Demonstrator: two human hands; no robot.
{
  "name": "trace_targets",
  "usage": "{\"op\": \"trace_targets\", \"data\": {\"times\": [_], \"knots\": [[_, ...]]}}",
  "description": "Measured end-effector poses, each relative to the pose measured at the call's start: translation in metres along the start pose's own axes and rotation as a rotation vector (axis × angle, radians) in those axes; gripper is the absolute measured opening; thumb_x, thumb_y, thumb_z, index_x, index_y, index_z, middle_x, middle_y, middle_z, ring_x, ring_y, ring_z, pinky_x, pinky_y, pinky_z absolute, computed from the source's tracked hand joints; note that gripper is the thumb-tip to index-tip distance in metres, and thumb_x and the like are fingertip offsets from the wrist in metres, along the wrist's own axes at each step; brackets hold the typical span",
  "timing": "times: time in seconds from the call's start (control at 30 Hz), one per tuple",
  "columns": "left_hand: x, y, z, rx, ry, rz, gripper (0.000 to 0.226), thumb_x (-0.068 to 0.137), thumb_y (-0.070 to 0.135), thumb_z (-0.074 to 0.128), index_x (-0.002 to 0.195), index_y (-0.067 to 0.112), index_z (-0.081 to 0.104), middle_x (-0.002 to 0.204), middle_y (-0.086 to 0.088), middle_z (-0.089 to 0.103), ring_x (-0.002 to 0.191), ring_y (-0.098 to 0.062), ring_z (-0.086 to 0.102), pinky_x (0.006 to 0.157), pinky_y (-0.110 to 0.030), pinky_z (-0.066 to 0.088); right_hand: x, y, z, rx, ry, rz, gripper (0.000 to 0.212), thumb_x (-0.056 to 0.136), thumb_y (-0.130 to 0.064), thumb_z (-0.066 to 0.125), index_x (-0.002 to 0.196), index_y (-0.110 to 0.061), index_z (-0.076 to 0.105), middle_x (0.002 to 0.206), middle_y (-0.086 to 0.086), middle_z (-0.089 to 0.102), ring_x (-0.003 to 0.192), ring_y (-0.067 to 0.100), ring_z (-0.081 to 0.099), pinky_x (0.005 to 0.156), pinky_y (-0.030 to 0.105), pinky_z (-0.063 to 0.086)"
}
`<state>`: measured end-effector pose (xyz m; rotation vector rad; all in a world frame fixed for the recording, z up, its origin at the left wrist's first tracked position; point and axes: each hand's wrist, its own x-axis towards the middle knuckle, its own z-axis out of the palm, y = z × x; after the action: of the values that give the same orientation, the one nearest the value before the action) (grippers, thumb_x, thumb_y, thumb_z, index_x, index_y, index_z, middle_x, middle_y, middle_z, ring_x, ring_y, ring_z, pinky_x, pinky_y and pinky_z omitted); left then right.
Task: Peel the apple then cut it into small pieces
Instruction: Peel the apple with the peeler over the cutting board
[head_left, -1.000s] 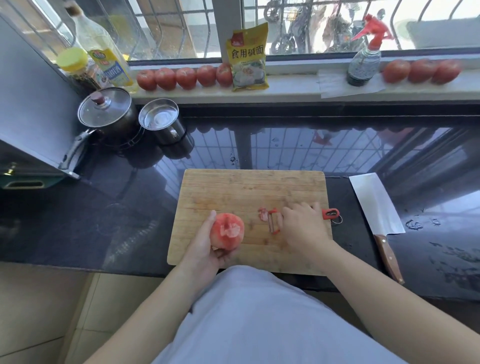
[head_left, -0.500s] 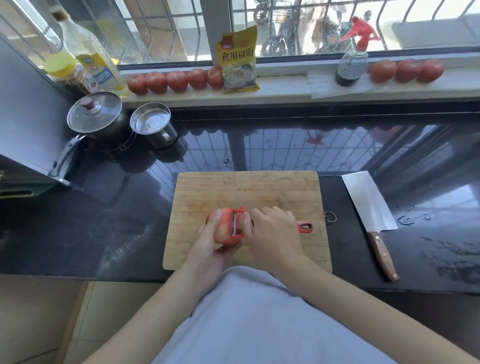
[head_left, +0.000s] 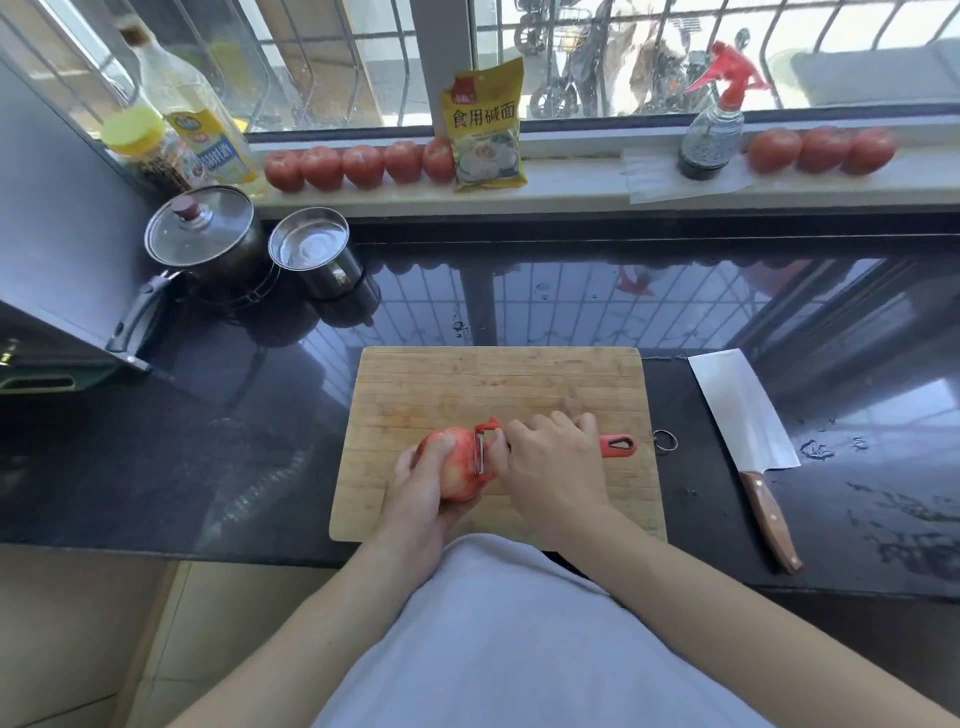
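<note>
Over the near half of a pale rectangular wooden cutting board (head_left: 498, 395), the left hand (head_left: 421, 493) cups a round, partly peeled red apple (head_left: 457, 467), fingers curled around its left side with the thumb on top. The right hand (head_left: 550, 467) grips a red-handled peeler (head_left: 615, 445), fingers curled over the handle, with the metal blade against the apple's right side. Both forearms reach forward from below. A steel cleaver with a wooden handle (head_left: 743, 415) lies on the dark glossy desk (head_left: 208, 441), right of the board.
</note>
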<state>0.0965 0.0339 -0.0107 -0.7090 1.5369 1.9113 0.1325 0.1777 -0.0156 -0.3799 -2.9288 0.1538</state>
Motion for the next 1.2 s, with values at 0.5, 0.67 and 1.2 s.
{"op": "trace_targets", "data": {"times": [0.5, 0.67, 1.2], "knots": [[-0.01, 0.019, -0.002, 0.0, -0.029, -0.131, 0.05, 0.089, 0.06, 0.066, 0.124, 0.024, 0.069, 0.115, -0.003, 0.076, 0.109, -0.027, 0.067, 0.09, -0.041, 0.055, 0.009, 0.045, 0.014, 0.018, -0.09, 0.09, 0.038, 0.099, -0.034, 0.041, 0.068, -0.023, 0.061, 0.072, -0.006, 0.062, 0.073, 0.022, 0.055, 0.074, 0.04, 0.033], [-0.012, 0.023, -0.001, -0.019, -0.125, -0.207, 0.06, 0.092, 0.057, 0.063, 0.125, 0.007, 0.069, 0.116, -0.015, 0.076, 0.122, -0.033, 0.066, 0.109, -0.056, 0.047, 0.011, 0.036, -0.008, 0.213, 0.168, -0.429, 0.036, 0.097, -0.033, 0.054, 0.065, -0.018, 0.057, 0.064, -0.005, 0.05, 0.068, 0.02, 0.047, 0.083, 0.04, 0.041], [-0.019, 0.036, 0.002, 0.226, -0.196, -0.297, 0.054, 0.099, 0.054, 0.04, 0.089, 0.019, 0.08, 0.099, -0.015, 0.076, 0.075, -0.024, 0.067, 0.075, -0.04, 0.056, 0.051, 0.031, -0.042, 0.089, 0.184, -0.87, 0.043, 0.106, -0.037, 0.04, 0.071, -0.018, 0.057, 0.071, -0.002, 0.05, 0.075, 0.024, 0.045, 0.098, 0.043, 0.037]]}}
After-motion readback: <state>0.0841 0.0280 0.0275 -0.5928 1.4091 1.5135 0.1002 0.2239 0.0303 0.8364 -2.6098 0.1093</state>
